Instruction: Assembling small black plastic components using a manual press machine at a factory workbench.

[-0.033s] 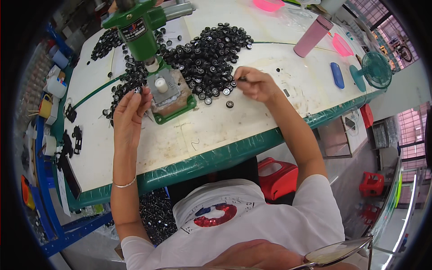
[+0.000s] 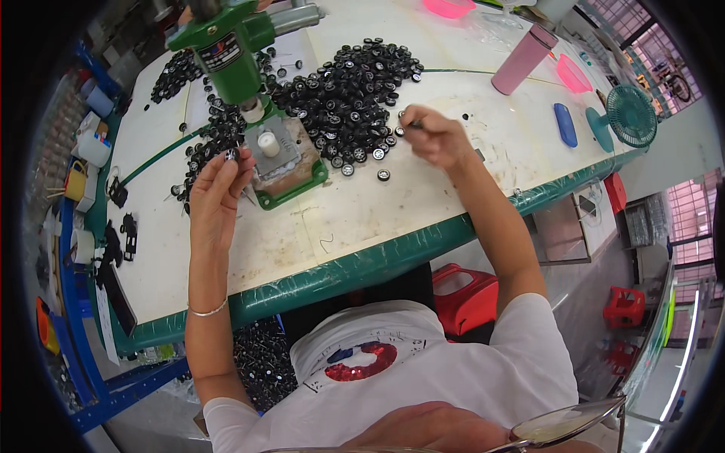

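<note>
My left hand (image 2: 219, 185) is closed, pinching a small black toy wheel with a silver hub (image 2: 231, 154) between thumb and fingertips. It is just left of the green hand press (image 2: 230, 64), whose base carries a metal plate with a white round peg (image 2: 268, 143). To the right of the large pile of toy wheels (image 2: 347, 102), my right hand (image 2: 438, 137) is raised with its fingers curled in a pinch. A small dark piece shows at its fingertips, probably a wheel seen edge-on, but blurred. A few loose wheels (image 2: 384, 174) lie in front of the pile.
A pink bottle (image 2: 525, 60), a blue case (image 2: 565, 125) and a teal fan (image 2: 631, 117) stand on the right side of the table (image 2: 362, 234). Black plastic parts (image 2: 128, 235) lie at the left edge. A red stool (image 2: 464, 294) is under the front edge.
My right hand has shifted slightly to the right, away from the wheel pile, uncovering wheels at its edge. My left hand stays in place with its wheel.
</note>
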Motion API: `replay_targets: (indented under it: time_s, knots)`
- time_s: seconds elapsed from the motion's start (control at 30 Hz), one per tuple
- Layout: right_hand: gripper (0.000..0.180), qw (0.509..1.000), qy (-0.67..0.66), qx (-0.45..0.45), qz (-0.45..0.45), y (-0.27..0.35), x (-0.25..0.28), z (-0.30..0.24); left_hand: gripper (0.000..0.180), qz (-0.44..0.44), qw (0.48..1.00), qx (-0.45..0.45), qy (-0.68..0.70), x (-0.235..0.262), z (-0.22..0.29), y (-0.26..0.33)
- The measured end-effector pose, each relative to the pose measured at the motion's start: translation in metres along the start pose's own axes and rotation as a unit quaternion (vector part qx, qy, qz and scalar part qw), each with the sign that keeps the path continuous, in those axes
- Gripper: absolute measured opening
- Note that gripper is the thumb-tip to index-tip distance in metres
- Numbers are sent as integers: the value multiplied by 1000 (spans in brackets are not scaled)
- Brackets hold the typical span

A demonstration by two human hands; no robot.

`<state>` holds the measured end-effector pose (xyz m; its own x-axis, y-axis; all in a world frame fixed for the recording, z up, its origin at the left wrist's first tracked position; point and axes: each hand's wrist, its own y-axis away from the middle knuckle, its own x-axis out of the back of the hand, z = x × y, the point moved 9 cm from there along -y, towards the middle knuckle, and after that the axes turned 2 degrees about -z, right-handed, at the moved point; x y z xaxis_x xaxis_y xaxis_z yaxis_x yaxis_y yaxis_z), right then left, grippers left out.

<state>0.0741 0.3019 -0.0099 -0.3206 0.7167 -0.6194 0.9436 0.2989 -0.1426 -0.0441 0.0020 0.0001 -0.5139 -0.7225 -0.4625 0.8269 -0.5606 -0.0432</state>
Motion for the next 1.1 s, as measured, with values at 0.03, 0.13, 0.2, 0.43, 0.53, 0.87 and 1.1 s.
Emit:
replay_targets:
  time_s: [0.03, 0.13, 0.2, 0.43, 0.53, 0.87, 1.1]
  knots:
    - [32, 997, -43, 53, -27, 7, 4, -15, 28, -4, 1000, 3, -1, -6, 1, 1]
    - [28, 984, -22, 172, 34, 36, -11, -59, 34, -4, 998, -32, -50, -17, 13, 4]
    - [28, 981, 59, 166, 80, 61, -6, -69, 33, 0, 998, -28, -58, -15, 10, -3]
    - [28, 875, 336, -99, 335, 66, 24, -11, 22, 43, 998, -38, -41, -17, 13, -8]
    - [26, 845, 396, -121, 337, 50, 26, -10, 18, 42, 999, -24, -16, -20, 9, -15]
    - [22, 877, 423, 52, 223, -58, -60, -11, 14, 104, 982, -128, -96, -10, 29, -23]
    - [26, 788, 597, 63, 136, -135, -113, 41, 15, 97, 962, -206, -148, -4, 31, -18]
